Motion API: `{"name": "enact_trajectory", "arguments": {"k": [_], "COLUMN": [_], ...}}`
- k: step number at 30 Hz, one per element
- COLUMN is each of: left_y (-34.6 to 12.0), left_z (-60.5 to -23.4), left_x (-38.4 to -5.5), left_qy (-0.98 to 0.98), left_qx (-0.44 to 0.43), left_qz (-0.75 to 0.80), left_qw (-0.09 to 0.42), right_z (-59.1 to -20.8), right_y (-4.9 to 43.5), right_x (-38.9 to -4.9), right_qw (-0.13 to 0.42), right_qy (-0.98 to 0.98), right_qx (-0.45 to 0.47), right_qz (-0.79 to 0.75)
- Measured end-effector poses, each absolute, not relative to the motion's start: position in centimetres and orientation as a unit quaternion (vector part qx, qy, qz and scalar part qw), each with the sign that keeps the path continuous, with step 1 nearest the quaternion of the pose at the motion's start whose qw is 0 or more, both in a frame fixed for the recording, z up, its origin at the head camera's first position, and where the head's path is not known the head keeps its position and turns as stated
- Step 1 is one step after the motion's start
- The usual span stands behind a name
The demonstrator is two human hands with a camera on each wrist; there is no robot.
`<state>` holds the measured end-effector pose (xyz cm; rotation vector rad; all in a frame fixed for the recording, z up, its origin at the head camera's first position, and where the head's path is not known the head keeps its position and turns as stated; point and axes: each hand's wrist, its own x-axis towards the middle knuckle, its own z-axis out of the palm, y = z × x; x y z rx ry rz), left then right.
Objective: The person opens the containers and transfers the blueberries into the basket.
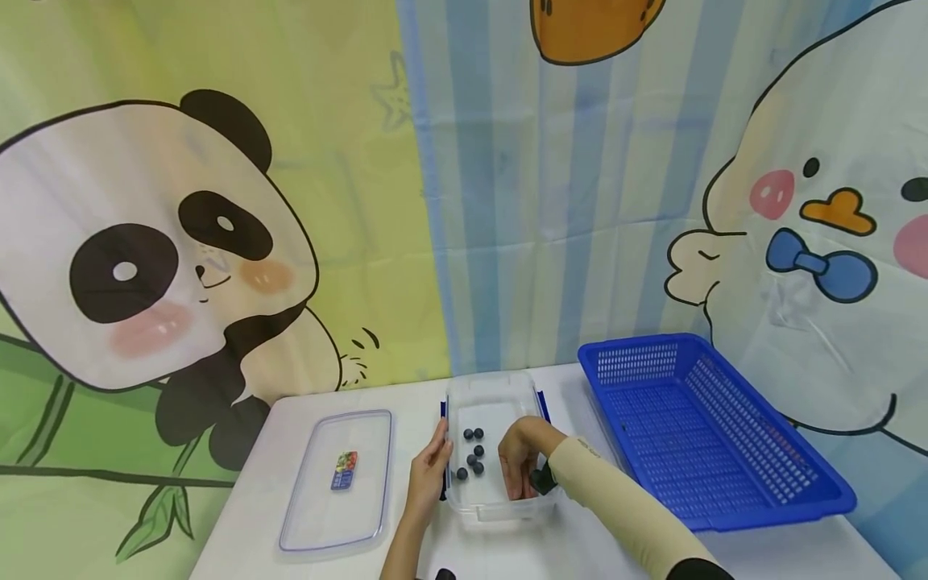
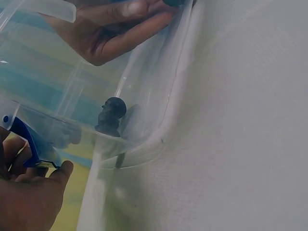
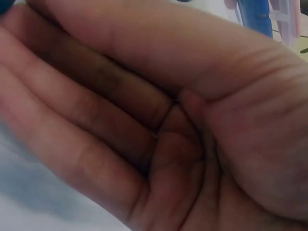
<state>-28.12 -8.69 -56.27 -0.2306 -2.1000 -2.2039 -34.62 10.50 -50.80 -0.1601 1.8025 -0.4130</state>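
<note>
In the head view, a clear plastic food box (image 1: 500, 513) with blue side latches stands on the white table, several blueberries (image 1: 478, 451) lying on its floor. My left hand (image 1: 428, 471) holds the box's left side; the left wrist view shows its thumb and fingers around a blue latch (image 2: 29, 144). Inside the box near its front right, my right hand (image 1: 520, 459) reaches down with its fingertips together. Between those fingertips a dark round blueberry (image 2: 173, 2) shows partly, cut by the edge of the left wrist view. The right palm (image 3: 178, 159) holds nothing visible.
A clear lid (image 1: 300, 515) with a small fruit-printed sticker (image 1: 344, 470) lies on the table to the left. On the right stands a large blue plastic basket (image 1: 732, 515), close to my right forearm. A printed curtain (image 1: 507, 201) hangs behind the table.
</note>
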Motion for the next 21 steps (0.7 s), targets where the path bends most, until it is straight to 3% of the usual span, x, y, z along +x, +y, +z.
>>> {"name": "enact_trajectory", "arguments": {"k": [21], "left_y": [-8.65], "left_z": [-56.16], "left_x": [-28.06], "left_qy": [-0.693], "left_qx": [-0.072], "left_qz": [-0.716], "left_qw": [0.041], "right_z": [-51.57], "right_y": [10.45], "right_x": [-34.46], "right_qw": [0.646], "right_qy": [0.744], "right_qx": [-0.068], "right_qz": [-0.158]}}
